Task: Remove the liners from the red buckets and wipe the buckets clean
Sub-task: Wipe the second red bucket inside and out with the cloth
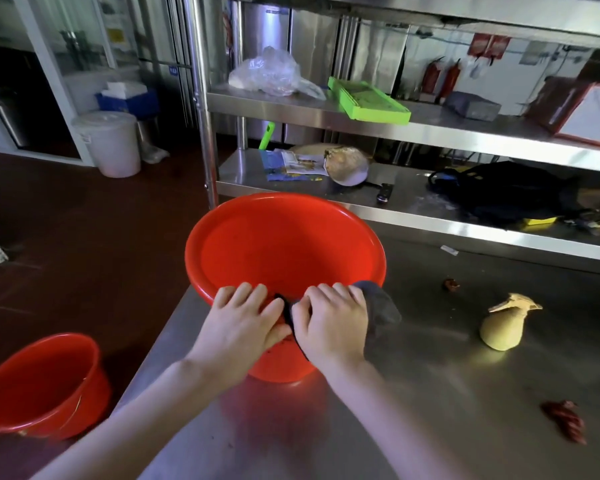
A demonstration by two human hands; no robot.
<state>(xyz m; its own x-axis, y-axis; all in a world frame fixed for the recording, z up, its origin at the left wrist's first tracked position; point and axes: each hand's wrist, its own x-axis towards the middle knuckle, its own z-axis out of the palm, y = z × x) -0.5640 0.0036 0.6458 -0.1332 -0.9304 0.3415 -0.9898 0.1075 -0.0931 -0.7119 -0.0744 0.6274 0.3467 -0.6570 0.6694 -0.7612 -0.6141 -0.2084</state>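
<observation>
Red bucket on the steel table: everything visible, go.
The red bucket is glossy plastic, round, with a rolled rim and walls tapering to a narrower base. No liner inside, only dark specks. It stands near the steel table's corner. The left hand grips its near rim; the right hand holds a dark cloth over that rim.

Steel rack (465, 133): on middle shelf, clear plastic bag (267, 72) and green tray (368, 98); on lower shelf, black bag (506, 192); to its left, white lidded bin (110, 143)
</observation>
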